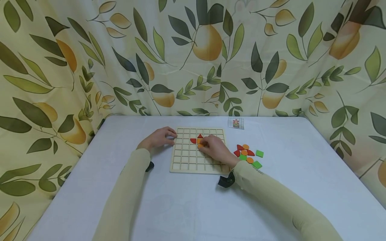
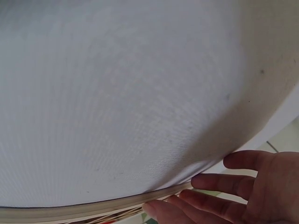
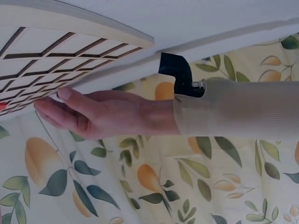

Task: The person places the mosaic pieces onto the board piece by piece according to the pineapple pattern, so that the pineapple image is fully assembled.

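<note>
The right hand (image 1: 215,149) lies on the wooden board (image 1: 187,160), near its middle. Its fingertips sit on an orange piece (image 1: 200,144) in one of the squares. I cannot tell if the fingers pinch the piece or just press on it, because the hand hides most of it. Just past the fingertips are two red pieces (image 1: 196,138), one a little triangle and one a curved shape, both touching the orange piece.

The left hand (image 1: 158,138) rests at the board's left edge. Its fingers are nearly straight and lie flat, with the tips touching the rim. It holds nothing. The left wrist view shows the fingers (image 2: 219,183) against the thin edge of the board (image 2: 93,205).

To the right of the right hand, near its wrist, is a small pile of loose pieces (image 1: 248,154) on the white table (image 1: 301,174): red, orange and green ones. Farther back from that hand lies a small card (image 1: 236,123) with a picture on it. A cloth with leaves and pears (image 1: 193,57) hangs behind the table.
</note>
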Available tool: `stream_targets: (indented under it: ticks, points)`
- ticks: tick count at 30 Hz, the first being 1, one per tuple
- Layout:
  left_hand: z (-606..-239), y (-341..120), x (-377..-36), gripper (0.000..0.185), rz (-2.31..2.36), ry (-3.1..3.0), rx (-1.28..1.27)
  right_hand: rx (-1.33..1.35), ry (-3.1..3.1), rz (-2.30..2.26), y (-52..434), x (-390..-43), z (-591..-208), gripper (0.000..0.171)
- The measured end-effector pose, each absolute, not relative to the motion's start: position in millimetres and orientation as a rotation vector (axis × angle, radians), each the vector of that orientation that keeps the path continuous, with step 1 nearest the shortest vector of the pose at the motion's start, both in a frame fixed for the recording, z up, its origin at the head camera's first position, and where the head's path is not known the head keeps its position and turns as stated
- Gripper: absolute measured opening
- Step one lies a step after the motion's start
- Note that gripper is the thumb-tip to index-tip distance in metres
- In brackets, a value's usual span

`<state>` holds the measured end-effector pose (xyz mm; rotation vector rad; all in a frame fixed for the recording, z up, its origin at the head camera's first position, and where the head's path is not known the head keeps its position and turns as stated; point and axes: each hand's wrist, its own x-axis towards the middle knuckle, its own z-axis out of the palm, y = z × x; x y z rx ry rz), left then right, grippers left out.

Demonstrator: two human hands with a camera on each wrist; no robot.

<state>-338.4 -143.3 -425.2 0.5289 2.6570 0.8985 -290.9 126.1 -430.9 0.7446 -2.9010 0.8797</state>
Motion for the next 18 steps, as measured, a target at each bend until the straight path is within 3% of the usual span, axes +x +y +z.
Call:
stream_targets:
  ticks: [18]
  points:
    - [-425.6,-143.3,-339.3,0.036,0.894,2.652,0.533,0.739,-2.895,0.879,124.7,-290.3,-432.0,0.020]
